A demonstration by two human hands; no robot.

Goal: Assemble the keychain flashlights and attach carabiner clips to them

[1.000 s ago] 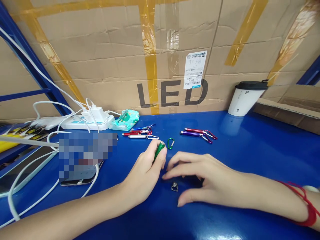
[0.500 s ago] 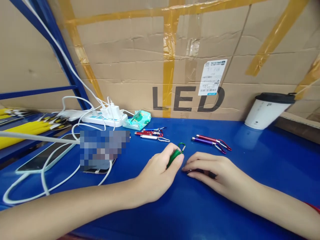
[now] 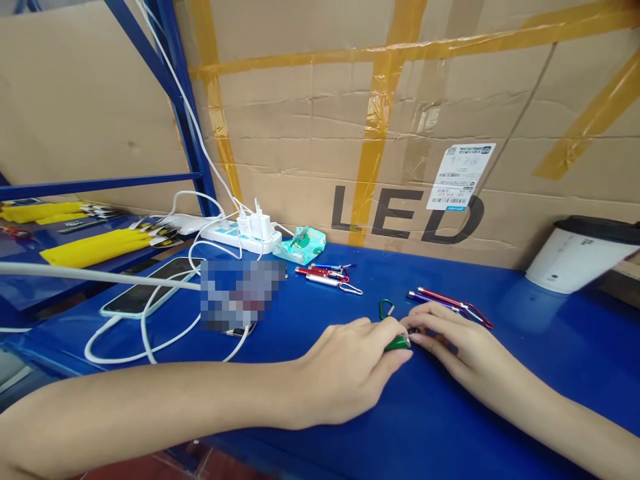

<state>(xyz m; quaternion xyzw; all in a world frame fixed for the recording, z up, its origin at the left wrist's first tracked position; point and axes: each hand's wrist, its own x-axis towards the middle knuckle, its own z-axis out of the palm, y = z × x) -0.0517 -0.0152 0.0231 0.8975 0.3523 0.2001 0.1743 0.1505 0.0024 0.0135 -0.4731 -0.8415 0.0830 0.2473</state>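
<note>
My left hand (image 3: pixel 350 370) rests on the blue table (image 3: pixel 525 373), fingers closed round a small green flashlight (image 3: pixel 399 343). A green carabiner clip (image 3: pixel 386 309) lies just beyond it. My right hand (image 3: pixel 453 341) meets the flashlight's tip, fingers pinched together; what they hold is hidden. Red and purple keychain flashlights (image 3: pixel 450 305) lie behind my right hand. A cluster of red, blue and silver ones (image 3: pixel 327 275) lies further back.
A large taped cardboard box marked LED (image 3: pixel 400 133) walls off the back. A white cup with a black lid (image 3: pixel 583 253) stands at right. A power strip with chargers (image 3: pixel 240 230), white cables (image 3: pixel 150 333), phones (image 3: pixel 150 293), a tissue pack (image 3: pixel 301 244) and yellow packets (image 3: pixel 90 247) fill the left.
The view has swung left and the hands now sit lower right. My hands have come together at the green flashlight's tip, and the small metal piece near my right hand is no longer visible.
</note>
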